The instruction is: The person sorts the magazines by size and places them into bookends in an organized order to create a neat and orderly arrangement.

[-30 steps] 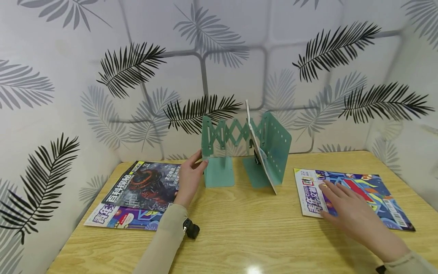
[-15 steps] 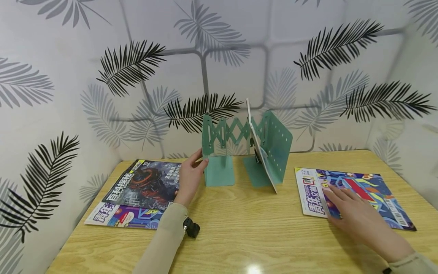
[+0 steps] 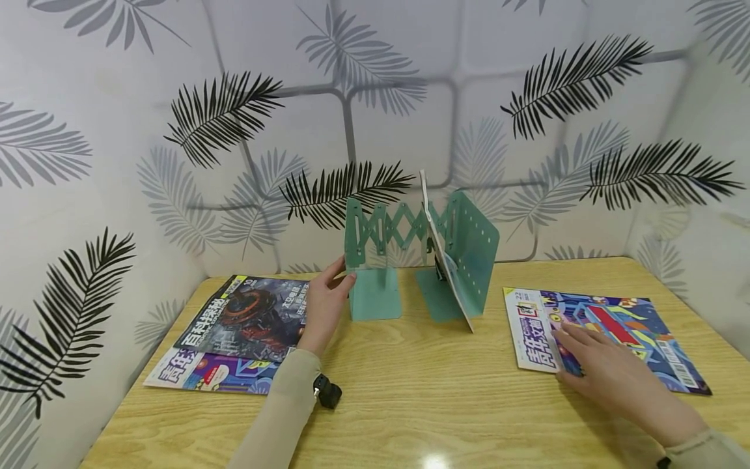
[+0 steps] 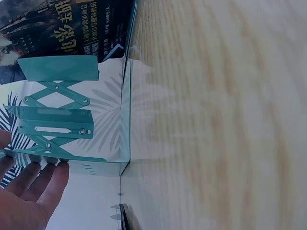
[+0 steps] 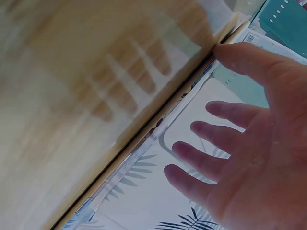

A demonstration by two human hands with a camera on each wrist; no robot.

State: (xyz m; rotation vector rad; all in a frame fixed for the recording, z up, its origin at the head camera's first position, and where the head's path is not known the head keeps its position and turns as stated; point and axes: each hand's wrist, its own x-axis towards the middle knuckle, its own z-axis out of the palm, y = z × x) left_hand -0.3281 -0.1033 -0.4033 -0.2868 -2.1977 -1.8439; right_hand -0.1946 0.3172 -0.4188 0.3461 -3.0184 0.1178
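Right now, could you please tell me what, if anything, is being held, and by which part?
The left grip holds the teal bookend by the edge of its left upright panel; the right grip holds nothing.

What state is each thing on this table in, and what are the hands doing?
Green rack: stretched out, standing.
Magazine in the rack: on edge, tilted.
Dark magazine: closed, flat on top.
Lower magazine: partly covered.
Right magazine: closed, flat.
Left hand: gripping rack's end.
Right hand: fingers spread, over right magazine.
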